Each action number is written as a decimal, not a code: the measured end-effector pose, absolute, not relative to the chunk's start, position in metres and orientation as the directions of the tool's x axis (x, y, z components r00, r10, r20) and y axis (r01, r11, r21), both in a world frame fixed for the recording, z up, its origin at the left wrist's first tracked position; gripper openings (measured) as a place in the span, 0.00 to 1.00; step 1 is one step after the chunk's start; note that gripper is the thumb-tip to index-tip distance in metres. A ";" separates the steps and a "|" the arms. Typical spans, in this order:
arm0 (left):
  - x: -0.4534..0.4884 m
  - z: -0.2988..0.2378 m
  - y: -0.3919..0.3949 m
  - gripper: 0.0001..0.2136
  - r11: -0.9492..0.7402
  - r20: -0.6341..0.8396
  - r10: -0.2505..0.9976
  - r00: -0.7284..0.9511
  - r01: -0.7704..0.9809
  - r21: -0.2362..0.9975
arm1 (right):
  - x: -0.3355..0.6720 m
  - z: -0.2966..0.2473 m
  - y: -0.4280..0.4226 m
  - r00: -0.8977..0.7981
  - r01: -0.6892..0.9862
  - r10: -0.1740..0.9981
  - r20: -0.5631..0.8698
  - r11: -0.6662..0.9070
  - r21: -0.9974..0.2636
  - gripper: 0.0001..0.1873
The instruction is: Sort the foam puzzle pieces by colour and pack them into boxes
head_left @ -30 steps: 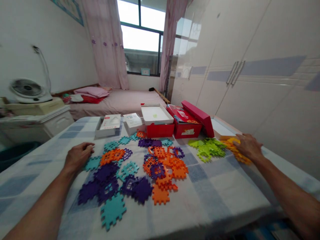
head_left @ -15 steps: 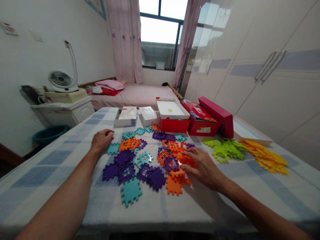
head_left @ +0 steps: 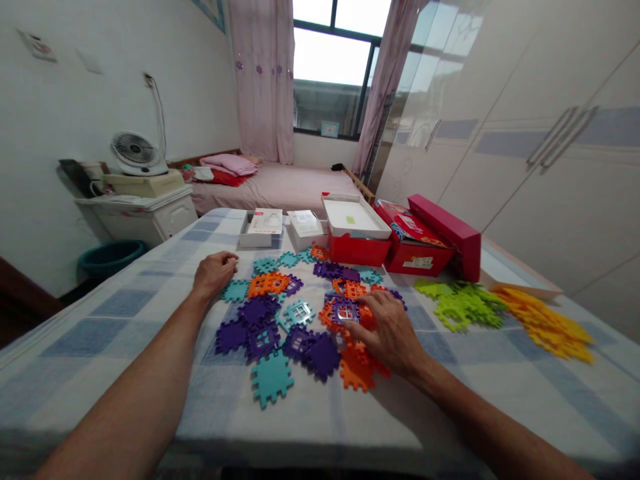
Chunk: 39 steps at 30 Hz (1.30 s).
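The left hand lies on the table, loosely curled with nothing showing in it, its knuckles just beside one teal tile. The right hand lies palm down, well apart from the left, fingers spread over the orange tiles. Its fingertips touch a purple tile with a window cut in it, which lies on the orange ones in the middle of the spread. Whether the thumb and fingers pinch this tile cannot be told. Between the two hands are about ten purple tiles and about seven teal ones. The orange ones overlap and are partly under the hand, so their count is unclear. To the right are two sorted heaps, a green heap and, beyond it, a yellow heap; both are too tangled to count. At the far edge stand four boxes: two white boxes side by side and two red boxes. A white tray sits on the nearer red one, and one red lid leans against the other. Off the table are one fan on a cabinet, one teal basin on the floor, one bed, two pink curtains at the window and a wardrobe along the right wall.
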<state>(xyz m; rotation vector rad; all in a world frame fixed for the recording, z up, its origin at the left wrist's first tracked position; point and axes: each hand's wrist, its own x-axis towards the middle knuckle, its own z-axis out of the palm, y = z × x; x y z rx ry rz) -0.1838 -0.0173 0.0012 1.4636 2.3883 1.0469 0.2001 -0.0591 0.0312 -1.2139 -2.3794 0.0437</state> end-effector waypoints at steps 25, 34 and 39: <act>-0.186 0.000 -0.016 0.17 0.279 0.211 0.837 -0.505 0.725 0.630 | 0.211 0.034 0.011 -0.378 0.802 0.868 0.324 0.481 -0.353 0.15; -0.189 -0.002 -0.015 0.17 0.280 0.205 0.834 -0.511 0.714 0.641 | 0.243 0.071 0.003 -0.657 0.571 0.752 0.058 0.546 -0.613 0.19; -0.186 0.001 -0.016 0.18 0.273 0.212 0.839 -0.502 0.724 0.633 | 0.262 0.070 0.015 -0.389 0.834 0.903 0.182 0.429 -0.347 0.17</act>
